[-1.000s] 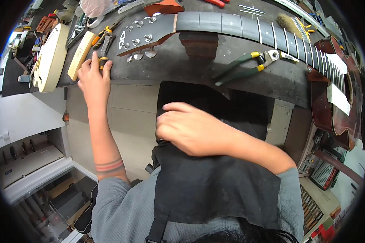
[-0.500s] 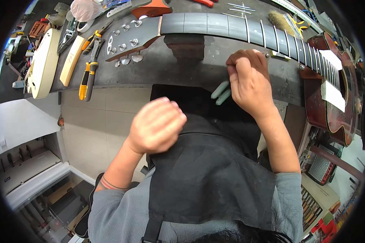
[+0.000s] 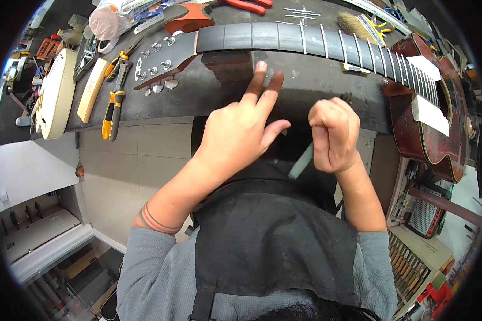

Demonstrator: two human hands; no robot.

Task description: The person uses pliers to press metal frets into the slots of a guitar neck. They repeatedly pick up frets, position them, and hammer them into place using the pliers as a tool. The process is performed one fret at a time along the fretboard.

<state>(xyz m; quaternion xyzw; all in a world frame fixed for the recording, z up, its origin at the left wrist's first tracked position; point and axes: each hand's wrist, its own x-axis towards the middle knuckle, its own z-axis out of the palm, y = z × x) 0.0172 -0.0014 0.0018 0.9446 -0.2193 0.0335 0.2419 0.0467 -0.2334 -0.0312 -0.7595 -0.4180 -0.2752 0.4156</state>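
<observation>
Below the neck of a guitar, my left hand has its fingers apart and pointing toward the bench, holding nothing. My right hand is closed around green-handled cutters; a handle angles down to the left and the head is mostly hidden by the fist. The neck carries a headstock with tuners and several fret wires, and joins a dark red guitar body with white tape on it. A short yellowish bar sits just under the fretboard's edge.
Yellow-black pliers, a pale wooden block and a cream guitar body lie at bench left. Red-handled pliers, an orange-black support and a brush are behind the neck. The bench's front edge runs across.
My left hand has left the yellow-black pliers and moved rightward, its fingers now spread. My right hand has lifted the green-handled cutters from the bench and drawn them toward me.
</observation>
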